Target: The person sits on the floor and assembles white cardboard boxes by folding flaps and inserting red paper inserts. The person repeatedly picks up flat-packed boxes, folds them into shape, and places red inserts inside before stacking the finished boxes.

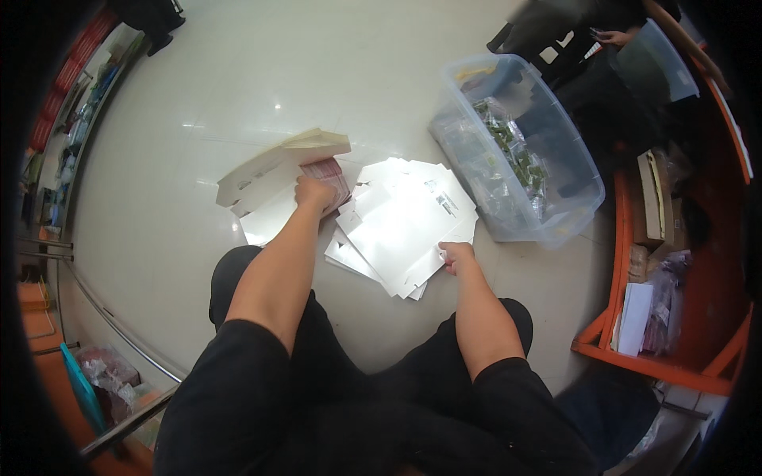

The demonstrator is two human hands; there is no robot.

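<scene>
My left hand (315, 194) is closed at the edge of a stack of thin reddish-pink printed pieces (327, 173); its fingertips are hidden. Beside and behind that stack lies an opened white cardboard piece (266, 176) with raised flaps and a tan edge. A loose fanned pile of flat white cardboard sheets (405, 226) rests on the floor in front of me, glaring in the light. At the pile's right edge, my right hand (458, 255) pinches the top cardboard sheet between thumb and fingers.
A clear plastic tub (520, 151) with bagged green items stands right of the pile. Farther right is an orange shelf (619, 270) holding boxes and plastic bags. Another person's hand (615, 37) shows at the upper right. Racks with goods (75, 147) line the left.
</scene>
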